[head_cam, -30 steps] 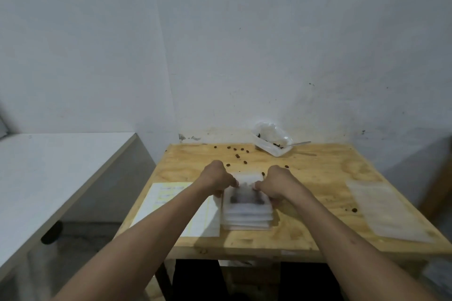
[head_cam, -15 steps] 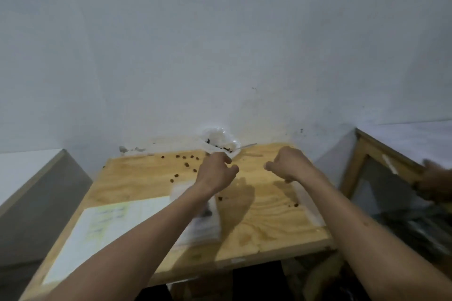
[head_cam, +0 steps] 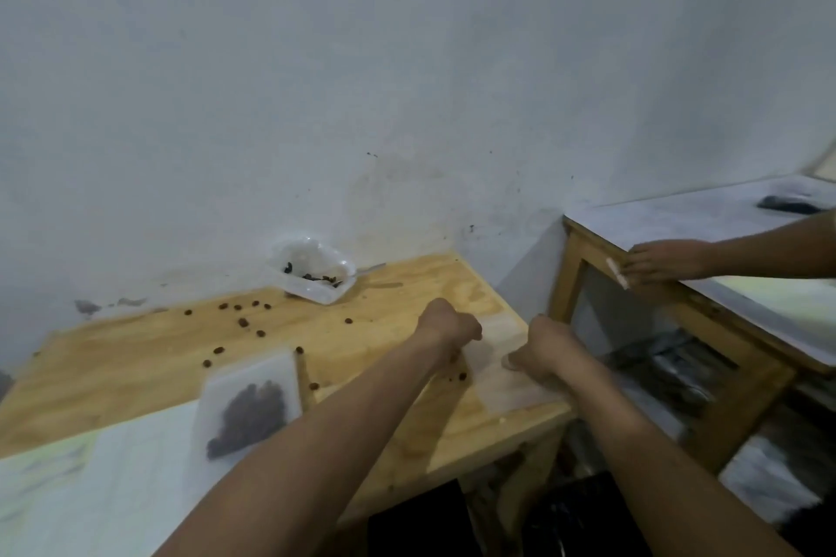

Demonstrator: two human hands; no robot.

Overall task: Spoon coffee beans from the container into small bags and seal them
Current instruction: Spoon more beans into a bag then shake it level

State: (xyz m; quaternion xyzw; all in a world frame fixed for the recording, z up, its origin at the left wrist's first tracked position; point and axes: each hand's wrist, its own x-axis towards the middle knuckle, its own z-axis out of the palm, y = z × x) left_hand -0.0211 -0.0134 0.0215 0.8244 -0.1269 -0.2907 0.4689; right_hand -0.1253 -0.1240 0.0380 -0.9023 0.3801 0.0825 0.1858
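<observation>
A: What's around the work area?
B: Plywood bench (head_cam: 135,357) against a pale, scuffed wall (head_cam: 407,81). White paper sheet (head_cam: 90,493) on its near-left corner, faint yellowish print, blurred.
A: Right side?
B: Second wooden table (head_cam: 669,317), white top, standing apart from the bench. Another person's hand (head_cam: 665,260) rests on its near edge, touching a small pale strip (head_cam: 617,274). Dark object (head_cam: 789,204) at the table's far end, too blurred to identify.
A: Underneath?
B: Dark clutter (head_cam: 669,371) under that table, indistinct.
</observation>
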